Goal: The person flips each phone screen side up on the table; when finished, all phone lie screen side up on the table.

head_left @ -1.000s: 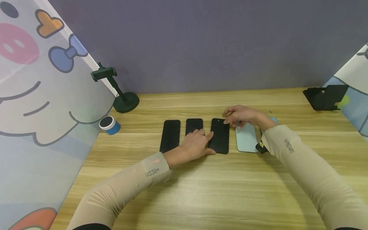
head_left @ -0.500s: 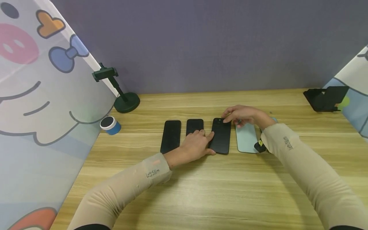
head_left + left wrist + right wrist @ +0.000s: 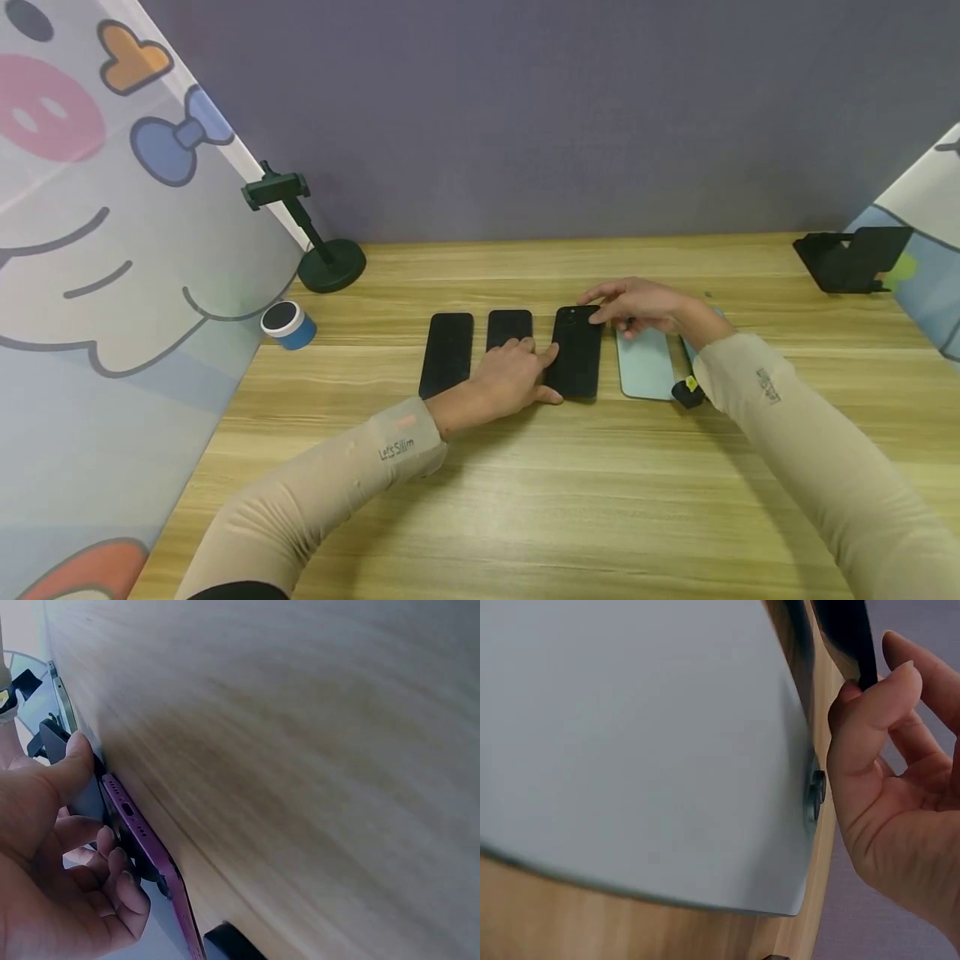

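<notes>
My left hand (image 3: 513,375) holds the lower left corner of a black phone (image 3: 576,354), thumb at its bottom edge and index finger along its left side. That phone lies back up, camera at the top. In the left wrist view the left hand's thumb (image 3: 77,754) presses against the phone's end. At the upper right corner is my right hand (image 3: 637,304), its thumb touching the corner and its index finger reaching past the top edge. Under the right hand lies a pale mint phone (image 3: 645,367). My left hand partly hides a second dark phone (image 3: 508,325), whose pink edge (image 3: 142,829) shows from the left wrist.
Leftmost in the row is another black phone (image 3: 446,357). A light blue phone (image 3: 695,358) is mostly covered by the right sleeve. Behind stand a dark green phone stand (image 3: 330,265), a blue and white jar (image 3: 288,327) and a black folding stand (image 3: 855,258).
The black phone's sheen has darkened since half a second ago. My right hand has shifted slightly right, its thumb moving towards the phone's corner. The left hand has stayed in place.
</notes>
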A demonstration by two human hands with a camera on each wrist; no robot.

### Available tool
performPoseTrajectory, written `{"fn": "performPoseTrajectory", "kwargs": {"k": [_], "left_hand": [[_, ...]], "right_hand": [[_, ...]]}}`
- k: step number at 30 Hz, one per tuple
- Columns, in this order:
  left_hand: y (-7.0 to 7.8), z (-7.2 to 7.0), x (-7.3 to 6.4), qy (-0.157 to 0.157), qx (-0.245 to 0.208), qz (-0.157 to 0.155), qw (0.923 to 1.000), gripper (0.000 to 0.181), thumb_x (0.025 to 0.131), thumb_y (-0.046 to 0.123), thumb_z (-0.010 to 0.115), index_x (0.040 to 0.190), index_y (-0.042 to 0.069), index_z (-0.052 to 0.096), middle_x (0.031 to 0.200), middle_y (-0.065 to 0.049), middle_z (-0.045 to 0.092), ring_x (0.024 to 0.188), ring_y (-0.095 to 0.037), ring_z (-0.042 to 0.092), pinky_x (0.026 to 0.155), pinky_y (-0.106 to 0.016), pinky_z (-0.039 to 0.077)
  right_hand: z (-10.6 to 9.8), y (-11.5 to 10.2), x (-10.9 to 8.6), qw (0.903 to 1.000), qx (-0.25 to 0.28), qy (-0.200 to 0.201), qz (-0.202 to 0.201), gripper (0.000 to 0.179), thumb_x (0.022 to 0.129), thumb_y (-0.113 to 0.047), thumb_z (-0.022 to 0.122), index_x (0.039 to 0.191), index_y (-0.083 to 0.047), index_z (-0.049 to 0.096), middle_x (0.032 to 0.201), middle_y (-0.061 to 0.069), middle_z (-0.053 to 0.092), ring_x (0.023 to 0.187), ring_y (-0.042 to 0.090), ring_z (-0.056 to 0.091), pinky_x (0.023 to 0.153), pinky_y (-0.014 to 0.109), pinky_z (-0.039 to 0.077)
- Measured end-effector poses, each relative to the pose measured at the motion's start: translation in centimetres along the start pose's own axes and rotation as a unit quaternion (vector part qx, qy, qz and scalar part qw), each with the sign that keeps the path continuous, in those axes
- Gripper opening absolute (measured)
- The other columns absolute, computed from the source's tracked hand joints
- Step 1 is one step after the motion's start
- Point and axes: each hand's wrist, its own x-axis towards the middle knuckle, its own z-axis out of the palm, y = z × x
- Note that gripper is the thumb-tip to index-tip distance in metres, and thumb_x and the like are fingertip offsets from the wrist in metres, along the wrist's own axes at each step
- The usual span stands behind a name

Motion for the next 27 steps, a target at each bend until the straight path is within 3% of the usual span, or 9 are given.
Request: {"fn": "performPoseTrajectory", "kwargs": {"k": [5, 11, 15, 22, 27], "left_hand": [[-0.03, -0.13, -0.03, -0.004, -0.004, 0.001, 1.0000, 0.083, 0.090, 0.067, 0.055, 0.158, 0.026, 0.031, 0.155, -0.013, 0.045, 0.134, -0.029, 0.052, 0.100, -0.043, 0.052], [-0.06, -0.08, 0.06, -0.006, -0.004, 0.003, 1.0000, 0.083, 0.090, 0.067, 0.054, 0.158, 0.026, 0.031, 0.156, -0.014, 0.044, 0.135, -0.029, 0.050, 0.102, -0.043, 0.051], [-0.11, -0.06, 0.10, -0.005, -0.003, 0.007, 1.0000, 0.083, 0.090, 0.067, 0.054, 0.158, 0.026, 0.031, 0.152, -0.013, 0.048, 0.127, -0.027, 0.055, 0.097, -0.041, 0.053], [-0.09, -0.10, 0.07, -0.004, -0.005, 0.007, 1.0000, 0.083, 0.090, 0.067, 0.055, 0.158, 0.026, 0.031, 0.144, -0.011, 0.054, 0.114, -0.024, 0.059, 0.089, -0.038, 0.055], [0.05, -0.25, 0.14, -0.008, -0.008, 0.006, 0.9999, 0.084, 0.090, 0.068, 0.055, 0.158, 0.024, 0.032, 0.146, -0.011, 0.053, 0.118, -0.025, 0.058, 0.090, -0.039, 0.055]], "right_hand": [[0.24, 0.32, -0.13, 0.9999, 0.003, 0.009, -0.008, 0.055, 0.099, -0.017, 0.064, 0.150, -0.013, 0.046, 0.086, 0.002, 0.051, 0.058, 0.010, 0.043, 0.055, 0.026, 0.047], [0.46, 0.37, -0.24, 0.9996, -0.009, 0.019, -0.017, 0.056, 0.098, -0.017, 0.065, 0.150, -0.013, 0.047, 0.082, 0.002, 0.051, 0.057, 0.010, 0.045, 0.054, 0.026, 0.049], [0.51, 0.26, -0.37, 0.9992, -0.027, 0.025, -0.014, 0.056, 0.097, -0.018, 0.066, 0.150, -0.014, 0.048, 0.086, 0.004, 0.053, 0.058, 0.009, 0.048, 0.055, 0.026, 0.052], [0.55, -0.09, -0.50, 0.9986, -0.043, 0.029, -0.010, 0.055, 0.097, -0.018, 0.066, 0.149, -0.013, 0.050, 0.108, 0.009, 0.058, 0.059, 0.009, 0.051, 0.055, 0.026, 0.053], [0.49, -0.19, -0.44, 0.9982, -0.051, 0.032, -0.001, 0.054, 0.097, -0.018, 0.066, 0.149, -0.014, 0.050, 0.096, 0.007, 0.058, 0.058, 0.009, 0.050, 0.056, 0.026, 0.053]]}}
